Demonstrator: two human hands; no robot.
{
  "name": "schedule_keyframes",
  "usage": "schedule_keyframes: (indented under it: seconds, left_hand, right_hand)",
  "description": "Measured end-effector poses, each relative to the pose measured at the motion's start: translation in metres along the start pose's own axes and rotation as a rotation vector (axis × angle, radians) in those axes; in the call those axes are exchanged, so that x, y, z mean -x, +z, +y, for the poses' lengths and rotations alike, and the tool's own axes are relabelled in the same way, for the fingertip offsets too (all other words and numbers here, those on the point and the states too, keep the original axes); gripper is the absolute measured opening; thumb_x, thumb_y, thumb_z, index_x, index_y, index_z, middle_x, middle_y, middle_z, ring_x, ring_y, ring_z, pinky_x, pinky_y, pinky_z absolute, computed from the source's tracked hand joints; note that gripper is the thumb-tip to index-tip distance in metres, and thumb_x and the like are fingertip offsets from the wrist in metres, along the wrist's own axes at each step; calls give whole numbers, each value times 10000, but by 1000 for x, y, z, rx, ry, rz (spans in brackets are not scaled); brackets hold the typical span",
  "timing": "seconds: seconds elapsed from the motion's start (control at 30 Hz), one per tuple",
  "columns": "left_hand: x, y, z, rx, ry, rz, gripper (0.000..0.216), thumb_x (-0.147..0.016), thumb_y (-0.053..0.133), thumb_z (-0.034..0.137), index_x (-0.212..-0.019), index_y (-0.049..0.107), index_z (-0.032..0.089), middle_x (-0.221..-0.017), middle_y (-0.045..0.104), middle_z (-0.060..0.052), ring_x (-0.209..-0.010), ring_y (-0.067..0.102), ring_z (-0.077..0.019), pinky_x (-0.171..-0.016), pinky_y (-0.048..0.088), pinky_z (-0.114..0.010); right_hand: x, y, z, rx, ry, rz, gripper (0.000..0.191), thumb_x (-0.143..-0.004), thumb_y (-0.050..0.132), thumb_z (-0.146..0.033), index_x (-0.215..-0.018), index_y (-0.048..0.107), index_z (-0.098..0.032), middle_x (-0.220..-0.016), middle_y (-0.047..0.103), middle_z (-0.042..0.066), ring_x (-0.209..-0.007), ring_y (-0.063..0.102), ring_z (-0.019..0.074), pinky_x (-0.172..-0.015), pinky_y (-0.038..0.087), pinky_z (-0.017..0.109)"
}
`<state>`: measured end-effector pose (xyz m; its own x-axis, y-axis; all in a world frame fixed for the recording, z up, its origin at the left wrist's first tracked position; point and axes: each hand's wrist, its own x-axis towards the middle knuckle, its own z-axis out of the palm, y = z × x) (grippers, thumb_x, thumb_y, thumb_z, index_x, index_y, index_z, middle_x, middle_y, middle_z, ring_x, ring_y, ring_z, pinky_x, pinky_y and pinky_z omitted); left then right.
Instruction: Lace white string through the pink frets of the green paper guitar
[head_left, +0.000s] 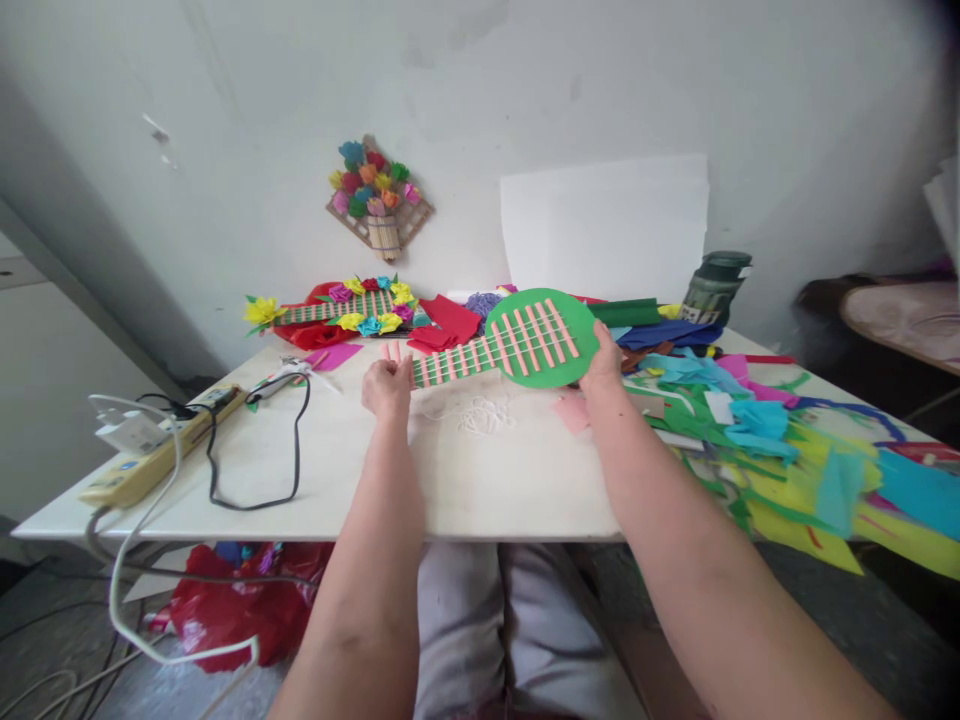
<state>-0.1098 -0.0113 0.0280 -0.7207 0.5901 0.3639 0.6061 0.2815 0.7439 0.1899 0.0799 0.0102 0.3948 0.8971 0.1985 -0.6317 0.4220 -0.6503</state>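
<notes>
Both hands hold a flat green craft guitar (547, 345) above the table. Pink strips cross its round body and narrow neck, and white strings run along its length. My left hand (388, 387) is closed around the end of the neck, where pink pieces stick out past the fingers. At the body's right edge, my right hand (604, 362) grips the rim; some of its fingers are hidden behind. Loose white string (486, 415) lies tangled on the table beneath the guitar. A pink paper piece (571, 412) rests near my right wrist.
A flower-trimmed craft guitar (341, 308) stands at the back left. A yellow power strip (157, 455) with a charger and cables occupies the left side. Coloured paper scraps (787, 440) cover the right side, below a dark bottle (715, 285). White sheets (604, 225) lean against the wall.
</notes>
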Motion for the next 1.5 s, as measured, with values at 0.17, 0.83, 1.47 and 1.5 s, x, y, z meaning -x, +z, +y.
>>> schedule_keyframes:
  seconds: [0.17, 0.83, 1.47, 1.5]
  left_hand:
    - [15, 13, 10, 143, -98, 19, 409, -669, 521, 594, -557, 474, 203, -618, 572, -32, -623, 521, -179, -609, 368, -292]
    - [42, 39, 22, 883, -79, -609, 404, -589, 665, 516, -544, 476, 161, -447, 421, 39, -409, 410, -73, -415, 299, -212]
    - [40, 19, 23, 983, 132, -813, 367, -523, 744, 307, -785, 538, 153, -627, 572, 13, -545, 557, -109, -485, 420, -214]
    - [40, 19, 23, 979, 130, -817, 370, -527, 739, 307, -796, 537, 153, -627, 573, 13, -544, 558, -110, -485, 421, -215]
  right_hand:
    - [24, 26, 14, 21, -75, 92, 383, -709, 570, -366, -1049, 548, -190, -981, 650, 19, -870, 627, 146, -717, 538, 311]
    - [75, 58, 21, 362, 177, -293, 346, -546, 709, -396, -765, 605, -148, -617, 631, 0, -489, 566, 120, -424, 491, 242]
    - [64, 51, 10, 362, 161, -329, 348, -567, 691, -394, -795, 618, -142, -635, 628, 0, -455, 557, 116, -361, 445, 226]
    - [64, 51, 10, 359, 162, -336, 345, -569, 691, -394, -796, 618, -144, -634, 628, -1, -459, 560, 115, -363, 446, 222]
